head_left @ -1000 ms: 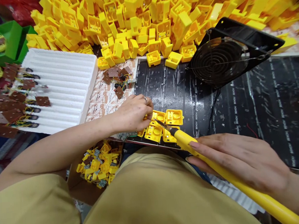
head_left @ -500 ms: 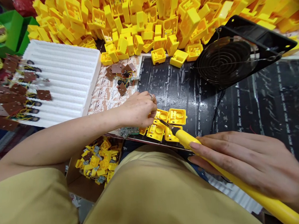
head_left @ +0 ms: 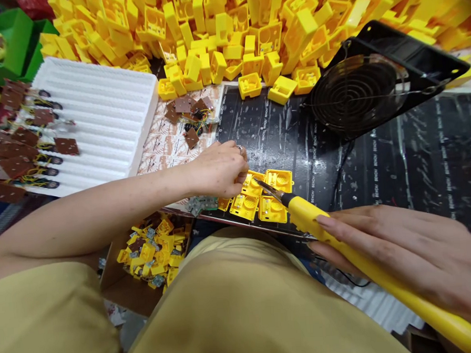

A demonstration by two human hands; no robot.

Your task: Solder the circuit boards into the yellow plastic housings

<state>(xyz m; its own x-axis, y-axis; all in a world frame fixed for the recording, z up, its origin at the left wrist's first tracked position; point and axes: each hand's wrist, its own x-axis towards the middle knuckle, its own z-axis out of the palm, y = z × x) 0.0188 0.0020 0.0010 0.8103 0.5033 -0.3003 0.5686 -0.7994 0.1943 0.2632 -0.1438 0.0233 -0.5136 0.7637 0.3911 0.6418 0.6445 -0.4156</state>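
My right hand (head_left: 413, 251) is closed around the thick yellow handle of a soldering iron (head_left: 306, 215). Its metal tip points left, over a small group of open yellow plastic housings (head_left: 274, 210) on the black work surface (head_left: 253, 136). My left hand (head_left: 224, 169) is closed, knuckles up, at the left edge of these housings; whatever its fingertips pinch is hidden. Metal contacts and a round grille pattern show inside the housings. Just below my left wrist lies a grey-green cluster of small parts (head_left: 201, 204).
Yellow housings (head_left: 220, 30) are heaped along the back. A black fan (head_left: 357, 96) stands at right. Left are a white ribbed foam board (head_left: 102, 120), brown circuit boards (head_left: 17, 151) with wires and green bins (head_left: 5, 43). Below, a cardboard box (head_left: 123, 288) holds yellow parts.
The soldering iron and my right hand have shifted slightly right, and the tip now sits a bit higher over the upper housings. My left hand has barely moved.
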